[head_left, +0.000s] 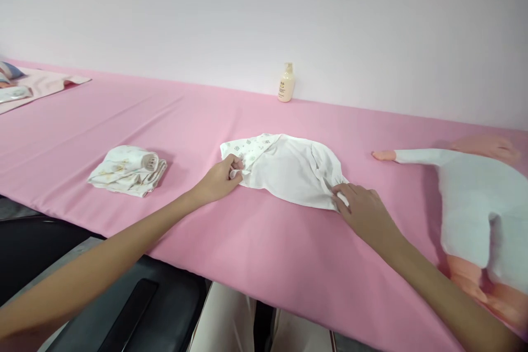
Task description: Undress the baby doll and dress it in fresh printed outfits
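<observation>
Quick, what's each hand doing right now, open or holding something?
Left hand: closed, pinching the left edge of the white garment.
Right hand: fingers on the garment's right edge; grip cannot be told.

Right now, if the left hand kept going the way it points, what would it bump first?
The white garment: the left hand pinches its left edge, so it would probably push straight into that cloth.
</observation>
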A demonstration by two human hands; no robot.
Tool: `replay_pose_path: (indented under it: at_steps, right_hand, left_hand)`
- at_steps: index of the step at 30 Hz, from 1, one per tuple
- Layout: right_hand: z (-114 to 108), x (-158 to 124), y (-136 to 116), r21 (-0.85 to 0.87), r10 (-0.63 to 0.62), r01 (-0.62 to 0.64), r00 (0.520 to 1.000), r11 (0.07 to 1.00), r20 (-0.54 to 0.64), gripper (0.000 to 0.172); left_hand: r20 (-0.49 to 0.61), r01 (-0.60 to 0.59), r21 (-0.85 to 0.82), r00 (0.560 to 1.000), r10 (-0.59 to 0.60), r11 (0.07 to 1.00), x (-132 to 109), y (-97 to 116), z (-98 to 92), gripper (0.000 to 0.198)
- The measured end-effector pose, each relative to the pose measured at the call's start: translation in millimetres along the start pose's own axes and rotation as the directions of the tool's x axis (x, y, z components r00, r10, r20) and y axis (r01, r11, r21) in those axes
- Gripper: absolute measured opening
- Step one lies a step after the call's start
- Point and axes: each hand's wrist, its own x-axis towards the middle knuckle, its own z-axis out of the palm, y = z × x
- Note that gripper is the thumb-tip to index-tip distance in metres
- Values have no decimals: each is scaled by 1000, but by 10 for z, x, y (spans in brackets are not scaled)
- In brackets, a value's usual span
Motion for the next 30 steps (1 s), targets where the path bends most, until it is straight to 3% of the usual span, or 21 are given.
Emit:
replay_pose_path:
  at_steps: [4,7,10,12,14,16,20,23,26,28,30]
  right_hand:
    - [-243,53,275,8,-55,55,996,998,67,32]
    - [-449,156,288,132,-51,30,985,991,164,37]
    - [-431,431,175,270,136,-149,988,951,69,44]
    - [-284,709,128,276,290,-266,956,923,-47,56]
    - [-96,1012,136,185,398,-396,917,900,25,77]
    - [70,1284,192,81,421,-427,904,901,79,79]
    - [231,1656,361,16,328,-329,943,944,58,38]
    - [240,1826,439,25,334,-335,942,942,41,31]
    - [213,1872,370,25,335,-334,941,942,-35,35]
    - [190,1791,245,73,190,-182,974,981,-123,43]
    - [178,1633,120,146,-45,65,989,987,-139,41]
  left_hand:
    - [79,-39,43,996,35,998,-107,81,-93,13]
    - [37,-168,183,986,163,969,43,193,-86,31]
    - [-86,-212,314,964,250,925,469,317,86,34]
    - [-93,-204,398,961,260,895,834,388,261,37]
    - [-88,-161,470,970,227,868,1183,433,417,41]
    - [-66,-123,508,981,181,853,1471,434,499,37]
    - [-26,-85,468,994,109,880,1872,302,416,29]
    - [-15,-30,425,999,40,905,2074,180,297,29]
    - [-44,2,388,999,17,922,2134,142,260,32]
    - [-76,-116,386,985,157,915,2056,156,270,40]
    - [-3,-358,393,921,390,847,1899,165,271,40]
